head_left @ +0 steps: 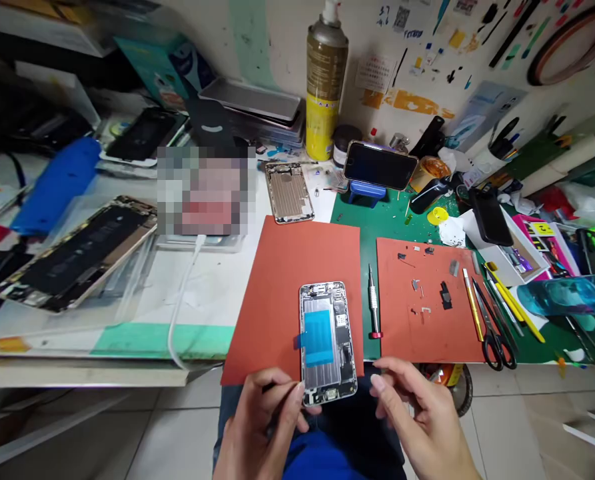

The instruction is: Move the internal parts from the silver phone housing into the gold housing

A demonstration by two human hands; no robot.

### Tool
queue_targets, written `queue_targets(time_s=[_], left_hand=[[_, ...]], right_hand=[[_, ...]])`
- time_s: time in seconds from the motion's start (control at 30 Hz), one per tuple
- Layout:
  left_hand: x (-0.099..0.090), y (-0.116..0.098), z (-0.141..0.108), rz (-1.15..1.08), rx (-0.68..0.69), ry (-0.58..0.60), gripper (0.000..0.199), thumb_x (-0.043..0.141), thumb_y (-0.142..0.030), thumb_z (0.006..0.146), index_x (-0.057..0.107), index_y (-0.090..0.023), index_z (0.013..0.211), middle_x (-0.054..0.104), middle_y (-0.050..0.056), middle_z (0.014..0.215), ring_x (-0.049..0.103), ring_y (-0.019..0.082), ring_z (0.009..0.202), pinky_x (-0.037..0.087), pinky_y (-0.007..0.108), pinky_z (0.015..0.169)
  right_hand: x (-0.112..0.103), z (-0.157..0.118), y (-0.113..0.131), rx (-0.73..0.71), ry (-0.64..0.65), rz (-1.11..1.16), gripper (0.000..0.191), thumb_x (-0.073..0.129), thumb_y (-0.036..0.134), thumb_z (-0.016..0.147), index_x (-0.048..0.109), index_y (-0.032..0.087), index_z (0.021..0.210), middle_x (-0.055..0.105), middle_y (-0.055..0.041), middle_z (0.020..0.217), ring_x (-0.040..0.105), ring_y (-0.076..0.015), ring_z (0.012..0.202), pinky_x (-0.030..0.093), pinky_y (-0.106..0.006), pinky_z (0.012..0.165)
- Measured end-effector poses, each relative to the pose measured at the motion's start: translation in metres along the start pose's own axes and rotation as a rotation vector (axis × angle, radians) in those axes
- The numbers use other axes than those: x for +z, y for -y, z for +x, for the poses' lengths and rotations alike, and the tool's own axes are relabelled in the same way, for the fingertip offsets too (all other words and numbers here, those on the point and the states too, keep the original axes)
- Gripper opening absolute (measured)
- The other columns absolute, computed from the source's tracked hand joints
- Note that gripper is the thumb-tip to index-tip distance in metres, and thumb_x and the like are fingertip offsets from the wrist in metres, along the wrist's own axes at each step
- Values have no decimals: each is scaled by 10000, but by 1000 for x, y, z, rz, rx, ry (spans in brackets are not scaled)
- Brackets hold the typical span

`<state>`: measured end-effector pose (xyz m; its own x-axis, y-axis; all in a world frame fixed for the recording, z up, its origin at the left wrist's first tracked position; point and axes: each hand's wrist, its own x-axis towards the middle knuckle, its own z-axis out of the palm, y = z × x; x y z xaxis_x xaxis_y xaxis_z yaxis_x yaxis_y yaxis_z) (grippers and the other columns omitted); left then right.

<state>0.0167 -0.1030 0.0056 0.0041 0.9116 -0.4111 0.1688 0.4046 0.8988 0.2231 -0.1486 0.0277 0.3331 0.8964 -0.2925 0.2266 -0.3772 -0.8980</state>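
Note:
An opened phone housing [346,360] with exposed circuitry lies at the front edge of a red-brown mat [287,267], its lower end overhanging my lap. A blue adhesive sheet [318,337] covers its battery bay, with a small tab sticking out on the left. My left hand [272,420] pinches the housing's lower left corner between thumb and fingers. To the right of the housing, my right hand [417,413] hovers apart from it, thumb and fingers spread with nothing between them. A screwdriver [374,303] with a red end lies between the two mats.
Small parts lie on a second mat [402,320], with tweezers and scissors [497,347] at its right. Behind stand a spray can [324,87], a propped phone [381,165] and a bare phone back [290,193]. Leftward are another opened phone [82,257] and a white cable [180,307].

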Motion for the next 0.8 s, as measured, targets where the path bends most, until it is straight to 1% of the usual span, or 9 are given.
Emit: queue_targets(time_s=[0.07, 0.1, 0.23, 0.33, 0.43, 0.5, 0.6, 0.7, 0.8], left_hand=[[0, 2, 1, -54, -63, 25, 401, 667, -628, 965, 489, -286, 1076, 694, -51, 611, 803, 252, 770, 614, 329, 781], [-1, 4, 1, -73, -87, 33, 412, 675, -623, 959, 479, -284, 1087, 705, -49, 618, 808, 262, 776, 615, 344, 788], [-7, 9, 6, -112, -129, 108, 458, 706, -628, 932, 471, -269, 1092, 749, -18, 657, 818, 293, 770, 637, 385, 774], [-9, 10, 9, -122, -137, 162, 466, 713, -626, 928, 481, -260, 1101, 792, 10, 726, 808, 274, 724, 640, 374, 744], [-8, 4, 8, -110, -140, 128, 479, 732, -614, 915, 507, -255, 1139, 792, 6, 727, 800, 257, 703, 633, 349, 728], [-7, -4, 4, -120, -142, 64, 499, 728, -609, 924, 538, -257, 1222, 805, 10, 781, 798, 247, 722, 627, 334, 730], [-8, -18, -1, -258, -143, 25, 618, 692, -634, 951, 535, -275, 1429, 832, 70, 1041, 811, 266, 917, 646, 342, 804], [-8, -28, 1, -512, -181, 77, 732, 663, -650, 967, 473, -285, 1573, 782, 132, 1290, 778, 315, 1120, 656, 397, 903], [-4, -33, 10, -670, -261, 164, 826, 753, -649, 896, 491, -270, 1581, 773, 157, 1313, 768, 367, 1154, 656, 469, 935]], right_hand=[[14, -3, -2, 109, -14, 83, 425, 708, 581, 977, 759, 211, 1180, 765, -56, 818, 722, -179, 634, 574, -241, 507], [18, -3, -3, 134, -3, 122, 455, 717, 596, 968, 751, 202, 1192, 772, -63, 829, 734, -187, 649, 581, -246, 514], [23, -1, -9, 157, 108, 251, 495, 717, 600, 975, 723, 164, 1209, 788, -86, 815, 762, -218, 709, 638, -307, 623], [25, 1, -11, 194, 168, 324, 500, 695, 602, 993, 721, 153, 1209, 792, -91, 811, 741, -198, 687, 620, -310, 662], [29, 0, -7, 204, 202, 363, 501, 702, 608, 986, 743, 151, 1185, 793, -93, 798, 725, -183, 651, 591, -299, 662], [32, -4, -3, 199, 169, 399, 493, 720, 609, 971, 753, 154, 1159, 790, -90, 772, 717, -183, 633, 579, -302, 661], [37, -12, 0, 221, 99, 461, 475, 744, 609, 950, 760, 165, 1117, 781, -80, 724, 701, -181, 593, 568, -307, 653], [42, -20, -1, 226, 81, 474, 465, 750, 616, 939, 765, 176, 1087, 773, -74, 693, 695, -185, 554, 571, -307, 620], [48, -26, -4, 177, 78, 441, 455, 729, 614, 955, 772, 177, 1075, 755, -64, 662, 673, -179, 513, 572, -301, 578]])
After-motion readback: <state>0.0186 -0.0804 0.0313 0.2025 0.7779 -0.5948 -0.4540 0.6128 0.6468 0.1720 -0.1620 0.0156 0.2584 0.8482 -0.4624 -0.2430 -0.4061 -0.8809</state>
